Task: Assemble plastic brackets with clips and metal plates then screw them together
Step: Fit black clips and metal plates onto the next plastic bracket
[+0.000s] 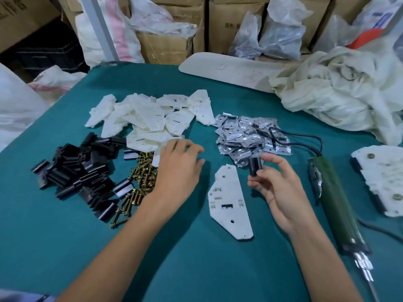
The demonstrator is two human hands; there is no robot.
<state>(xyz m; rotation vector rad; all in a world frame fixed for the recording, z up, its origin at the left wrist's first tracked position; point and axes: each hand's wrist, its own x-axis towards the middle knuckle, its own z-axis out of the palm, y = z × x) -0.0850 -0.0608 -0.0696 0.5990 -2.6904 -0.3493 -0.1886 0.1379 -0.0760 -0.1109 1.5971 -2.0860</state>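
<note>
Pinching a black clip [255, 166] just right of the white bracket [229, 203] on the bench [196, 269], the right hand [281, 188] looks mid clip-fitting, a slot to line up next; left hand [178, 168] hovers loose, empty.

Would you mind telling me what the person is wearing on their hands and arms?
Nothing on either: the left hand and right hand are bare, without gloves, rings or a watch, and both forearms are uncovered. A scrap of pale blue-grey fabric shows at the bottom-left corner, possibly a sleeve.
</note>
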